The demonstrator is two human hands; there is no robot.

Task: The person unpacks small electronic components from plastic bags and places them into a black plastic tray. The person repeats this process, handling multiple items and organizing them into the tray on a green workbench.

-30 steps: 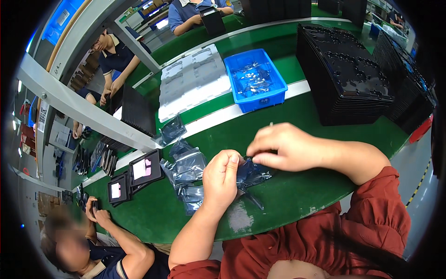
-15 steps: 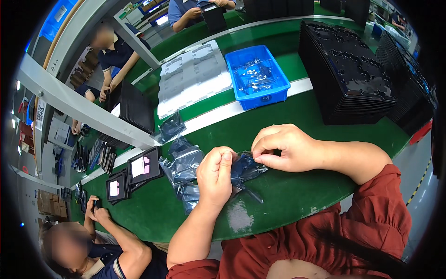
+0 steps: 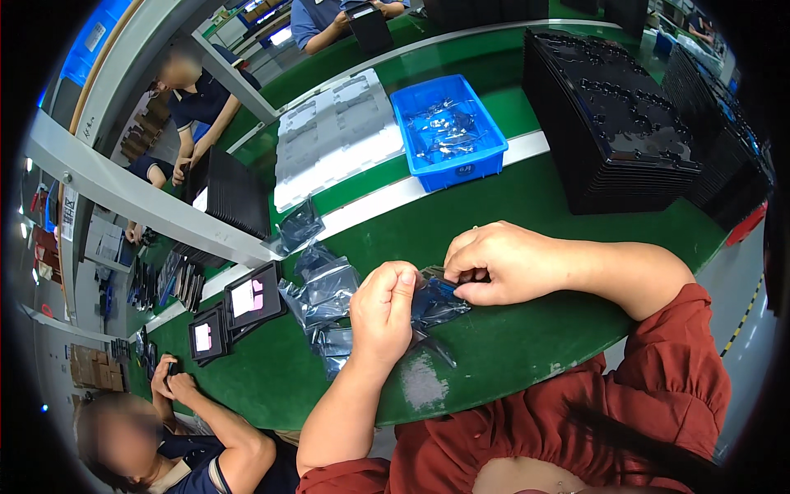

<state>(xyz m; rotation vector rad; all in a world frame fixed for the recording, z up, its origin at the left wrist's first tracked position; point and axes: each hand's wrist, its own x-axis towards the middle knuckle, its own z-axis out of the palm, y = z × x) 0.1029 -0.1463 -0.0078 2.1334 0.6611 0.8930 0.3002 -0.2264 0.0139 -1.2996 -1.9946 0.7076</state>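
two bare hands meet near the centre of the frame over a green bench [image 3: 527,350]. the left hand [image 3: 383,309] is curled closed with its thumb on top, holding a dark, glossy bag [image 3: 440,309] that shows in the space between the hands. the right hand [image 3: 502,265], just beside it, has fingers and thumb bent into a narrow gap at the bag's upper edge; whether they grip the bag or something in it, i cannot tell. red sleeves [image 3: 658,362] cover the upper arms, lower right and bottom.

just left of centre, touching one another, lie more glossy bags [image 3: 329,284]. further left on the bench are small black trays [image 3: 210,336] with white and pink patches. at upper centre stands a blue bin [image 3: 461,174] with clear, shiny packets [image 3: 448,132] inside; to its left are pale grey trays [image 3: 337,132]. a tall black stack [image 3: 625,123] fills the upper right.

one co-worker [image 3: 197,103] sits at upper left, another [image 3: 329,25] at the top, and a third [image 3: 239,449] at lower left, hands raised around a small dark object.
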